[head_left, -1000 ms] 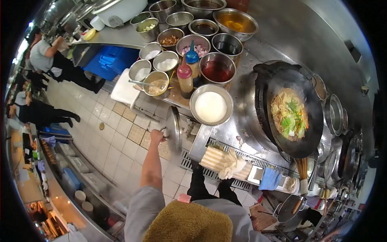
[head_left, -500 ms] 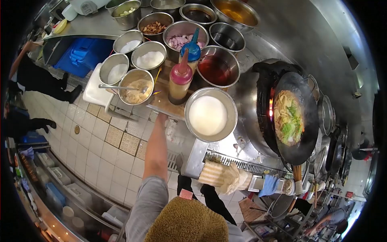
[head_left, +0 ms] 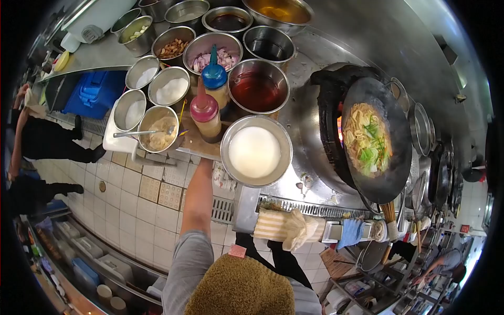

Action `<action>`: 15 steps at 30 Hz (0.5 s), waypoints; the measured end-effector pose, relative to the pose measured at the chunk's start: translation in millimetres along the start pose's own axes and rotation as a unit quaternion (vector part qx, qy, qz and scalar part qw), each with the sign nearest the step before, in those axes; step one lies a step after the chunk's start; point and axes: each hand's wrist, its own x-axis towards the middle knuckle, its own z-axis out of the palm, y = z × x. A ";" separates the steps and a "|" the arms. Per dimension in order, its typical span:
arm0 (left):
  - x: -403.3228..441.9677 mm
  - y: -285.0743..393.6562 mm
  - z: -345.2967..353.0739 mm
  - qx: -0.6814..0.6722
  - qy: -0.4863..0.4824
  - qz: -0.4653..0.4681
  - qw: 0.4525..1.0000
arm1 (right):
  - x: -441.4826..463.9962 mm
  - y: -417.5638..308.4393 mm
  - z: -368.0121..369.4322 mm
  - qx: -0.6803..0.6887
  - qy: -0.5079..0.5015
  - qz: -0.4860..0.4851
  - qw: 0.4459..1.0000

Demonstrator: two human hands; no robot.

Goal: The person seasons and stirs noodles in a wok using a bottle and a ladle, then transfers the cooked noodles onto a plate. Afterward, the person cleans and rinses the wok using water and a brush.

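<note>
My left forearm (head_left: 197,205) reaches forward to the edge of the wooden board (head_left: 197,147). The left hand is hidden beyond that edge, so its fingers and anything in them do not show. Near the wrist stands a metal bowl of white liquid (head_left: 255,151). Two squeeze bottles, one with a pink top (head_left: 205,110), one with a blue top (head_left: 214,76), stand upright behind it. My right hand is out of view. At right, a dark wok (head_left: 391,152) sits tilted over a burner flame (head_left: 339,126), holding noodles with green vegetables (head_left: 368,139).
Several metal bowls surround the bottles, including red liquid (head_left: 257,92), chopped pink-purple pieces (head_left: 215,59) and a pale paste with a spoon (head_left: 158,134). A striped cloth (head_left: 270,224) hangs on the front edge beside a bamboo brush (head_left: 388,215). People stand at left and lower right.
My view has shifted, so the bowls and wok appear further left. The noodles lie differently in the wok. At far left, a person's arm now shows with a pale cloth-like thing.
</note>
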 end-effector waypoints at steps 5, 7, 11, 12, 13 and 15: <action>-18.5 -12.5 5.2 -0.017 0.001 -0.007 1.000 | -4.6 13.7 6.5 0.010 -0.003 0.004 1.000; -25.9 -17.8 6.8 -0.021 0.000 -0.010 1.000 | -6.3 20.3 8.4 0.015 -0.005 0.007 1.000; -36.4 -24.1 8.8 -0.024 0.001 -0.012 1.000 | -11.8 32.8 10.2 0.022 -0.003 0.006 1.000; -37.0 -25.1 9.6 -0.025 0.001 -0.011 1.000 | -13.2 35.2 10.9 0.024 -0.004 0.006 1.000; -38.8 -26.3 9.8 -0.025 0.001 -0.011 1.000 | -13.4 36.7 11.7 0.026 -0.005 0.006 1.000; -43.3 -28.4 11.2 -0.023 0.002 -0.009 1.000 | -11.6 38.1 13.3 0.031 -0.003 0.005 1.000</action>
